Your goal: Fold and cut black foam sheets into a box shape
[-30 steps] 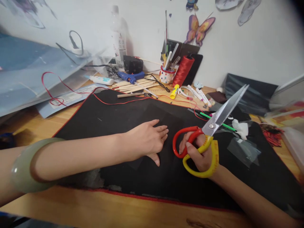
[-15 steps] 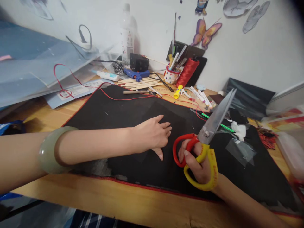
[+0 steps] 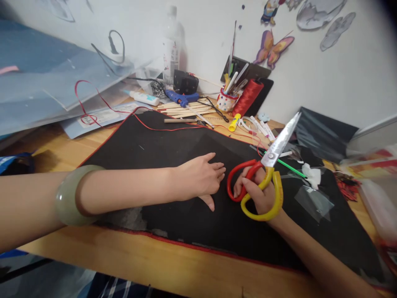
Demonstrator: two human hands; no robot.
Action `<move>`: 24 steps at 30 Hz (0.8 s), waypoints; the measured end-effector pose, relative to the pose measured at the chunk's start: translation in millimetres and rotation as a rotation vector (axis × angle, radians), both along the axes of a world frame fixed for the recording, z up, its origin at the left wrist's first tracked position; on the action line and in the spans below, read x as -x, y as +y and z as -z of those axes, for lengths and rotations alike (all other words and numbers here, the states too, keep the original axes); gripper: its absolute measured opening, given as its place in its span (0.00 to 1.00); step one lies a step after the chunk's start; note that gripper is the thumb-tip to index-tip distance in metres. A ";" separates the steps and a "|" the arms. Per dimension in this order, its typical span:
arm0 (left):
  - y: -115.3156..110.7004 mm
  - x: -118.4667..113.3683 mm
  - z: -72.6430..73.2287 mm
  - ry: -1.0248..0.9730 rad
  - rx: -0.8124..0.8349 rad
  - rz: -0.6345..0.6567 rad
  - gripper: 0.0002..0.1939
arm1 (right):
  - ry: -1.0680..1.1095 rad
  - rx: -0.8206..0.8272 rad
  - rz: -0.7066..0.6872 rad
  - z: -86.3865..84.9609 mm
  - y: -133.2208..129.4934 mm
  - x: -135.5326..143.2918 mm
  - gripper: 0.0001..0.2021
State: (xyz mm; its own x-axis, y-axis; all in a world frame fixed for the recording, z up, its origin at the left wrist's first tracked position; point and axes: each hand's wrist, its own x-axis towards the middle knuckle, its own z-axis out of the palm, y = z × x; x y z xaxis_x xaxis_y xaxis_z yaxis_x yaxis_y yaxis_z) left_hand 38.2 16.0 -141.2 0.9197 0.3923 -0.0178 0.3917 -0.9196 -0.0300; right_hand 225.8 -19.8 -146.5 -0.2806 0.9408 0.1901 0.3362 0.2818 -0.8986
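Observation:
My left hand [image 3: 201, 178] lies over the middle of the black mat [image 3: 173, 219], its fingers spread and the thumb apart, holding nothing. A pale green bangle [image 3: 70, 196] circles that wrist. To its right, my right hand [image 3: 259, 190] grips large scissors [image 3: 263, 165] by their red and yellow handles. The blades look closed and point up and to the right. Behind the scissors are a green stick [image 3: 291, 167] and a crumpled white piece [image 3: 312, 176]. A clear plastic sheet [image 3: 314, 203] rests on the mat at the right.
Along the back lie a blue glue gun [image 3: 181, 98], wooden sticks [image 3: 173, 110], a yellow cap [image 3: 235, 123], a pen cup [image 3: 227, 100] and a red thread spool [image 3: 248, 97]. A bottle [image 3: 171, 45] stands by the wall. Red cord [image 3: 145, 124] crosses the mat's back edge.
My right hand has raised the scissors slightly and turned them, so the blades now show their broad side. My left hand stays nearly in place. The view has shifted a little.

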 end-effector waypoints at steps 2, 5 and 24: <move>0.3 0.2 0.5 -0.003 0.000 0.005 0.37 | 0.021 0.004 -0.019 6.3 0.0 1.0 0.03; 1.0 0.4 2.0 0.022 -0.011 0.007 0.36 | 0.031 0.015 -0.041 11.8 -9.8 2.0 0.02; -1.4 1.9 -3.4 -0.007 -0.061 0.019 0.23 | -0.112 0.063 -0.146 -2.4 -69.2 24.7 0.10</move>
